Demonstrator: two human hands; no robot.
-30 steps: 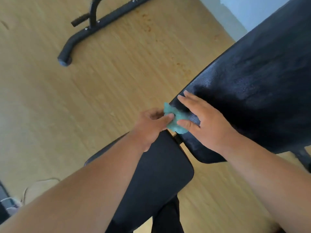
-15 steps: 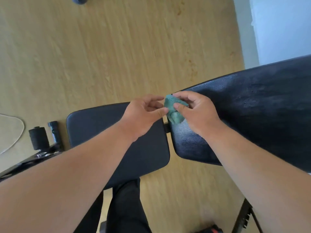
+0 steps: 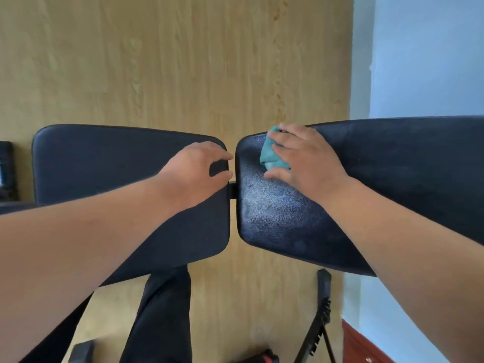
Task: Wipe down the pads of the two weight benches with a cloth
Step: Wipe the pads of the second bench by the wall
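1. Nearest the camera, at the lower edge, a dark trouser leg (image 3: 159,315) is seen over the floor, with a black toothed frame strut (image 3: 320,320) standing to its right.
2. Two bare forearms are stretched forward from the lower corners over the bench.
3. The seat pad (image 3: 104,163), black and smooth, is seen on the left; the back pad (image 3: 288,218), black and grained, is seen on the right. The two are parted by a narrow gap, in which a dark frame bar (image 3: 232,189) is visible.
4. The left hand (image 3: 193,171) is laid on the right end of the seat pad, its fingers bent over the pad's edge into the gap. Whether the edge is truly gripped cannot be told.
5. The teal cloth (image 3: 271,155) is bunched on the back pad, near its left end and towards the far edge. It is pressed down by the right hand (image 3: 303,158), whose fingers are spread over it, with the thumb set on the pad beside it.
6. Beyond the pads, a light wooden floor (image 3: 170,61) is seen, bordered on the right by a pale blue wall (image 3: 429,53).
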